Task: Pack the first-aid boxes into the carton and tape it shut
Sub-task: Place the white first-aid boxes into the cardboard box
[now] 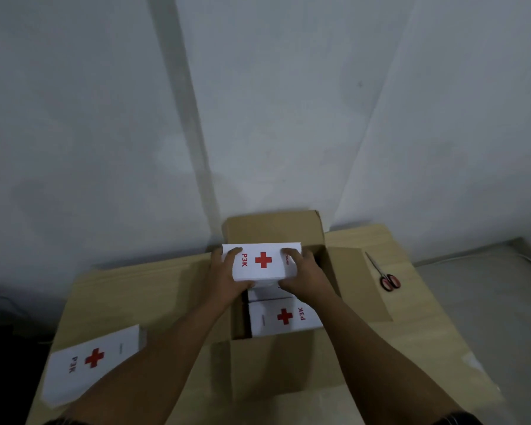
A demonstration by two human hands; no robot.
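Roughly midway, both hands are closing around one first-aid box (pixel 262 261) over the far half of the open carton (pixel 273 228): left hand (pixel 227 280) gripping its left end, right hand (pixel 304 276) its right. Another box (pixel 284 317) is lying inside, nearer the person; more beneath are possibly hidden. A third box (pixel 92 360) is waiting left of the carton, scissors (pixel 388 279) to its right. Flaps are standing open, untaped.

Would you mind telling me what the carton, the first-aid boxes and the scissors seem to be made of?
The carton looks like plain brown corrugated cardboard: matte, with creased fold lines at its open flaps. The first-aid box held in both hands appears to be thin white paperboard, smooth, with a printed red cross and sharp folded edges. The scissors seem to have grey metal blades and red handles, probably plastic; they are too small to be sure.
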